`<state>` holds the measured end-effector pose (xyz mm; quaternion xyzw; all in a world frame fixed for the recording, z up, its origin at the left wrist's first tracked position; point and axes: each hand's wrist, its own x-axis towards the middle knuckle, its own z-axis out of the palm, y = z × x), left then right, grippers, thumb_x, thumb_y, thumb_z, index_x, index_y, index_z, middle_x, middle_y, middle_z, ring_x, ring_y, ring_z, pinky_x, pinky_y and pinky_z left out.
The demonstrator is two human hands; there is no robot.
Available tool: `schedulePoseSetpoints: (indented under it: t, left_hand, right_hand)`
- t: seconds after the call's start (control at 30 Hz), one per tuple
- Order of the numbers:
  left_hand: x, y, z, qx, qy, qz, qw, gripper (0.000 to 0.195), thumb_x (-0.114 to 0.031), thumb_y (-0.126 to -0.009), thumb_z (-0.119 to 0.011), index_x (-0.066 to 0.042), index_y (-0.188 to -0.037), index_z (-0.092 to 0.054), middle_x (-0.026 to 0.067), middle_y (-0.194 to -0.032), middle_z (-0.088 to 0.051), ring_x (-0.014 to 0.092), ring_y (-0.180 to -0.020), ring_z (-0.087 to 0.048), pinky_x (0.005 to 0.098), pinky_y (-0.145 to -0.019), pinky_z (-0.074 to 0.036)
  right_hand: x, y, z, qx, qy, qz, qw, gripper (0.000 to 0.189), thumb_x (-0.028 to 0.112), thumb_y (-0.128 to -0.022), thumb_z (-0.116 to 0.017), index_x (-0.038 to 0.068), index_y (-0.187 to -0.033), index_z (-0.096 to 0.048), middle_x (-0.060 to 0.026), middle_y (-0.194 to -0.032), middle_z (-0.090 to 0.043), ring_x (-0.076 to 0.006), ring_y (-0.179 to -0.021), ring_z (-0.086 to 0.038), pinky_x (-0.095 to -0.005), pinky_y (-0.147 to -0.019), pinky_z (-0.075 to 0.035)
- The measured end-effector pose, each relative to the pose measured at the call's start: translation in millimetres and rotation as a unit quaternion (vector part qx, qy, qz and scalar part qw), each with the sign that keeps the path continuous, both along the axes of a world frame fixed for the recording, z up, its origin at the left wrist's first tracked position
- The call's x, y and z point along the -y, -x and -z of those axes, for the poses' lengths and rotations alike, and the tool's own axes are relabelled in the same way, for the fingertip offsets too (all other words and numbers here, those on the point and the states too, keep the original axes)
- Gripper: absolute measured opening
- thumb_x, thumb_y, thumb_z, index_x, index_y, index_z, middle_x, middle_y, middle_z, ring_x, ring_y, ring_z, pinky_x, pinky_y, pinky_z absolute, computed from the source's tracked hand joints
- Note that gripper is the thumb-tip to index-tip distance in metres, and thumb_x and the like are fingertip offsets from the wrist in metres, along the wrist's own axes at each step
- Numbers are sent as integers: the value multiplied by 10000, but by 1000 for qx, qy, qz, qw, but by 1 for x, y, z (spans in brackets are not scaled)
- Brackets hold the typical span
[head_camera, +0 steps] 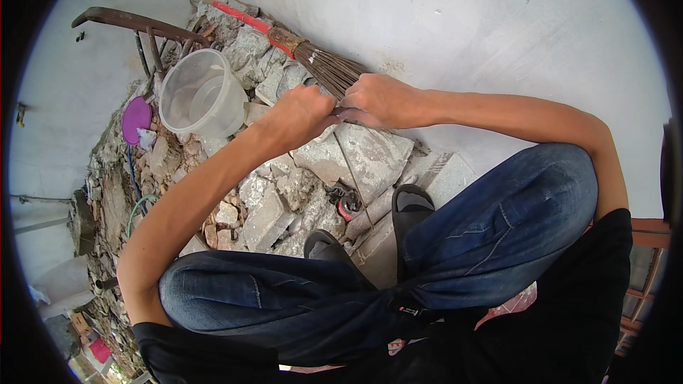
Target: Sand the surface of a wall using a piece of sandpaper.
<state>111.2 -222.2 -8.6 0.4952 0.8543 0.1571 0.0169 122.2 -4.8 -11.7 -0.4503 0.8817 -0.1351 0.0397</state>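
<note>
My left hand [307,111] and my right hand [381,101] are clenched close together above the rubble. A small dark piece spans the gap between their fingers; most of it is hidden inside my grip. From below my fingers a thin dark strand [352,173] runs down past a pale broken slab [368,152] toward my feet. I cannot tell whether it is wire or a twig. Just beyond my hands, a stick broom [328,66] with a red handle lies along the wall, its bristle ends partly covered by my right hand.
A clear plastic tub [203,96] rests on the broken concrete [267,218]. Behind it leans a brown metal frame [139,24], with a purple lid [137,120] nearby. A torn can [346,208] lies near my sandals [411,202]. The white wall [480,26] rises ahead and right.
</note>
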Motion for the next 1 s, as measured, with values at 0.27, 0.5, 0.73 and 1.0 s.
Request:
schedulePoseSetpoints:
  t: [0.27,0.5,0.73,1.0]
  left_hand:
    - [-2,-3,1,-14,65,8,998,112,2,-826,-577,21,-822,-688,237,-774,-677,411,-776,-692,492,-710,-566]
    - [-5,0,-1,57,59,3,997,134,-77,-890,-602,38,-897,-668,237,-767,-671,423,-760,-678,510,-716,-543]
    - [-2,-2,-12,-5,17,-26,1000,269,-222,-900,-681,43,-864,-651,237,-756,-659,431,-756,-667,506,-724,-535]
    - [-3,-1,-6,3,66,16,998,138,-70,-880,-628,59,-834,-646,260,-763,-659,440,-773,-674,505,-721,-544]
  right_hand:
    - [2,-2,-5,-27,-40,-28,998,232,207,-848,-731,-10,-890,-662,-145,-844,-651,-338,-826,-629,-442,-795,-487]
    - [9,-6,-13,-84,-13,28,996,223,205,-787,-776,28,-780,-640,-130,-766,-644,-341,-769,-621,-435,-771,-485]
    - [5,-5,-9,-149,-35,-1,988,197,157,-788,-680,48,-626,-650,-141,-602,-638,-322,-622,-654,-415,-686,-493]
    - [6,2,3,-123,-143,-47,981,193,183,-835,-696,20,-747,-642,-117,-729,-656,-306,-731,-624,-387,-811,-464]
